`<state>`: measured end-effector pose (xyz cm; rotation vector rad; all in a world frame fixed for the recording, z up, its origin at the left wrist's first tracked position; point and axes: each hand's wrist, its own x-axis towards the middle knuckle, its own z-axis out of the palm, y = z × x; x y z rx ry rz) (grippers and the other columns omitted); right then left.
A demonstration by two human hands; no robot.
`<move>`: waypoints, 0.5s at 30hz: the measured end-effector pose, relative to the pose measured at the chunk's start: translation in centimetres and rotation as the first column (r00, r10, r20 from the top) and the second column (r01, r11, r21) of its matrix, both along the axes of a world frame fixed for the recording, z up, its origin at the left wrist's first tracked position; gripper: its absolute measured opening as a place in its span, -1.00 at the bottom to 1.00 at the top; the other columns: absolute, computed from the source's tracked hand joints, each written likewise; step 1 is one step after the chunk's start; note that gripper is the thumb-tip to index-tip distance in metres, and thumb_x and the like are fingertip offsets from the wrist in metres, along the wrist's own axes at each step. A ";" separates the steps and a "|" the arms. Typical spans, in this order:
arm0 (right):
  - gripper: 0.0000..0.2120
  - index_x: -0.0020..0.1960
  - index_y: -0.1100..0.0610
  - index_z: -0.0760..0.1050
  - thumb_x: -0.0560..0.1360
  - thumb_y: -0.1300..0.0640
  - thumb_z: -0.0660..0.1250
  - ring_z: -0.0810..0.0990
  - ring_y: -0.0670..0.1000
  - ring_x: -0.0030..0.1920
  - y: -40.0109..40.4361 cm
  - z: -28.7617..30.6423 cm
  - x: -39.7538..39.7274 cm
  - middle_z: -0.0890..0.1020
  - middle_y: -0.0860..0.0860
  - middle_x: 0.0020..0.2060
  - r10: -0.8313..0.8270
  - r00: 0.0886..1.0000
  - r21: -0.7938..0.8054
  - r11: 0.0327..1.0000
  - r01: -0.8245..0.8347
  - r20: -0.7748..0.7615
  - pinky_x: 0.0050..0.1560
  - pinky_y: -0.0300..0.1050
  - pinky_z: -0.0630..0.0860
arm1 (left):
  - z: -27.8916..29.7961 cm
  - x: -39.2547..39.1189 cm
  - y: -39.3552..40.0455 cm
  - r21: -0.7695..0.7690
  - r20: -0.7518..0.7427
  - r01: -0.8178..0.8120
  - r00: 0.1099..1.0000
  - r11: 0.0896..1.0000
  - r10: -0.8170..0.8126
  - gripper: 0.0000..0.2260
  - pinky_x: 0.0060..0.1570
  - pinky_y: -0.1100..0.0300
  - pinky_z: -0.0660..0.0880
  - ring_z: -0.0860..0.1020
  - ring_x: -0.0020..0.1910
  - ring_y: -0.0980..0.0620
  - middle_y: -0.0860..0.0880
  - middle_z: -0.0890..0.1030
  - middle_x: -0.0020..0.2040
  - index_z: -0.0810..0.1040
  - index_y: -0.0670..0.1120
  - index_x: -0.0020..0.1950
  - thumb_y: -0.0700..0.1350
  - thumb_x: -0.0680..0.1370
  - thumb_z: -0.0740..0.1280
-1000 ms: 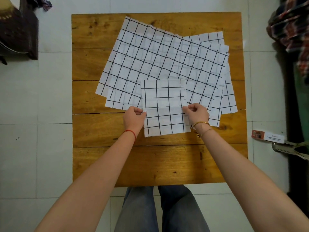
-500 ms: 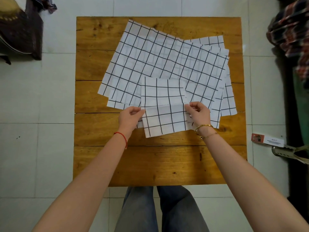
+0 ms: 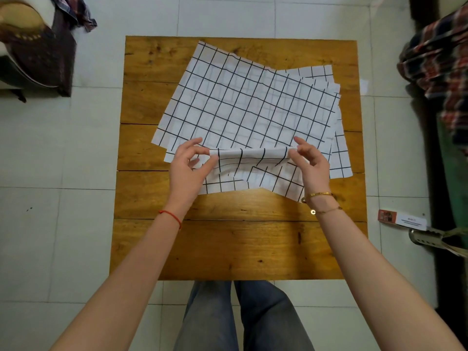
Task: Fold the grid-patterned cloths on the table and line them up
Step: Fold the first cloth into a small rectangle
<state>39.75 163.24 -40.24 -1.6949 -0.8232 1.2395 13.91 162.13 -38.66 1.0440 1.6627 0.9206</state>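
Note:
A small folded white cloth with a black grid (image 3: 250, 171) is lifted above the middle of the wooden table (image 3: 228, 239). My left hand (image 3: 188, 171) pinches its left end between thumb and forefinger. My right hand (image 3: 307, 164) pinches its right end the same way. The cloth's upper edge is raised into a fold line between my hands while its lower part hangs down to the tabletop. Behind it, a stack of large unfolded grid cloths (image 3: 248, 102) lies flat and skewed across the table's far half.
White floor tiles surround the table. A dark chair with fabric (image 3: 38, 49) stands at the far left. Plaid clothing (image 3: 440, 62) hangs at the right. A small box (image 3: 401, 220) and a metal object (image 3: 430, 240) lie on the floor to the right. My legs (image 3: 240, 315) are below the near edge.
The folded cloth lay flat with my hands at its side edges; now both hands have lifted its middle, doubling it over along a horizontal line.

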 end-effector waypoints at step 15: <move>-0.92 -0.19 0.05 0.52 0.39 0.07 0.39 0.52 0.11 -0.25 -0.5 -1.4 -0.5 0.55 0.14 -0.30 -0.031 0.990 -0.125 0.991 0.048 0.140 -0.07 0.04 0.56 | -1.8 0.6 -0.4 -0.267 0.088 -0.002 0.996 0.964 0.026 -0.74 -0.18 0.38 0.46 0.58 -0.02 0.12 0.01 0.61 0.05 0.54 -0.03 0.11 -0.17 0.46 0.47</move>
